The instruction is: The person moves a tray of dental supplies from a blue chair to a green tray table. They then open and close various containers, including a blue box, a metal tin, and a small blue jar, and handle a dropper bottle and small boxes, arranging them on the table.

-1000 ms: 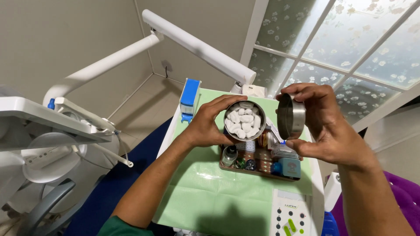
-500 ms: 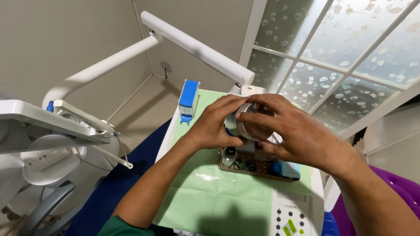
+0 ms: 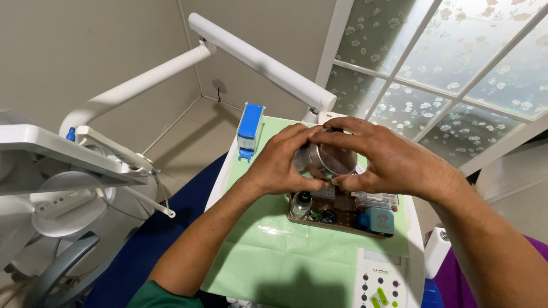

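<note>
Your left hand point(image 3: 282, 162) and right hand point(image 3: 388, 159) both clasp the round metal tin point(image 3: 324, 161), fingers wrapped around its rim, holding it above the tray point(image 3: 337, 219). Below it, at six o'clock, the tray carries small bottles point(image 3: 301, 204) and a teal box point(image 3: 379, 219), resting on the green sheet point(image 3: 268, 251) over the table. At ten o'clock stands a blue dispenser point(image 3: 250, 122).

Most of the round metal tin point(image 3: 325, 159) behind both hands, its contents hidden under the lid.
</note>
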